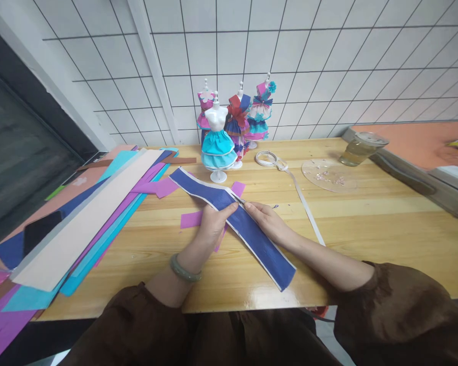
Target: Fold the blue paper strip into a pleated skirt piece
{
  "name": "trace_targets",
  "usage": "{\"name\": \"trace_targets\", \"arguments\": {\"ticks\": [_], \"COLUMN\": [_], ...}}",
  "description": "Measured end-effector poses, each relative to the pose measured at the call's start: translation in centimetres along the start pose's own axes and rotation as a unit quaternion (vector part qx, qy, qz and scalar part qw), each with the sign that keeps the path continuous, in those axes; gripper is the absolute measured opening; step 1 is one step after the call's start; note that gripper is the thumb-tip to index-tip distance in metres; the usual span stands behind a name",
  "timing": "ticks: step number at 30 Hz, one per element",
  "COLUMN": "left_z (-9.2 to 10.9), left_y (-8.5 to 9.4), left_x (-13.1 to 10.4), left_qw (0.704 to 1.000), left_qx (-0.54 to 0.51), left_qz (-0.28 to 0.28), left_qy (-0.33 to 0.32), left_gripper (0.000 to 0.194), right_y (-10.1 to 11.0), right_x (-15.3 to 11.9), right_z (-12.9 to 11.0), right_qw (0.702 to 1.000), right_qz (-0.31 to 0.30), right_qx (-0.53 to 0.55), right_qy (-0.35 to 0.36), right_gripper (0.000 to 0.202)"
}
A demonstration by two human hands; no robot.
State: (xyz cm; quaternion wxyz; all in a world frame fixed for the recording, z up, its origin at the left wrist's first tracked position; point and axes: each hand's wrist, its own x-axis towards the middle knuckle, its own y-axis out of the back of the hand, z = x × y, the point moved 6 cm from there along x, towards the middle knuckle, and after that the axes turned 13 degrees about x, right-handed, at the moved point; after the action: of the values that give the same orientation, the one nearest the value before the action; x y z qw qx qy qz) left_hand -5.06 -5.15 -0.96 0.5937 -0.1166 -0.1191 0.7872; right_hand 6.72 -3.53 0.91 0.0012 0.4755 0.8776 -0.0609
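Blue strip: one, white-edged, slanting across the middle of the worktop [385, 239], its lower end towards the near edge; point of record [265, 246].
Left hand [212, 223]: nearly closed, thumb on top, gripping the strip about midway; green bangle [185, 268] at the wrist.
Right hand [265, 219]: closed in a pinch on a small dark tool [239, 200] at the strip's far long edge; type of tool too small to tell.
Purple pieces [191, 219]: several, lying flat, partly beneath the strip and left hand.
Bare-topped form [218, 142]: white, turquoise tiered skirt, upright near the middle of the far edge.
Dressed forms [241, 119]: three, upright, grouped behind it against the tiled wall [316, 66].
White ribbon [305, 203]: coil near the far edge, loose end trailing towards the near edge, beyond the right hand.
Clear dish [328, 177]: right of the coil, small bits inside.
Glass [356, 152]: holding pale liquid, just beside the dish, near the far right corner.
Coloured sheets [95, 213]: long, overlapping, along the left edge.
Phone [41, 231]: dark, beside the top pale sheet.
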Motion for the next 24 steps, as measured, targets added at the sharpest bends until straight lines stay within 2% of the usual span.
{"name": "trace_targets", "arguments": {"ticks": [24], "left_z": [-0.06], "left_y": [-0.28], "left_x": [-0.20], "left_qw": [1.000], "left_qx": [-0.020], "left_qz": [0.000], "left_qy": [0.016], "left_gripper": [0.033], "right_y": [-0.31], "right_x": [-0.10], "right_z": [-0.29], "right_qw": [1.000], "right_qz": [-0.003], "right_qx": [0.023], "right_qy": [0.000], "right_gripper": [0.046]}}
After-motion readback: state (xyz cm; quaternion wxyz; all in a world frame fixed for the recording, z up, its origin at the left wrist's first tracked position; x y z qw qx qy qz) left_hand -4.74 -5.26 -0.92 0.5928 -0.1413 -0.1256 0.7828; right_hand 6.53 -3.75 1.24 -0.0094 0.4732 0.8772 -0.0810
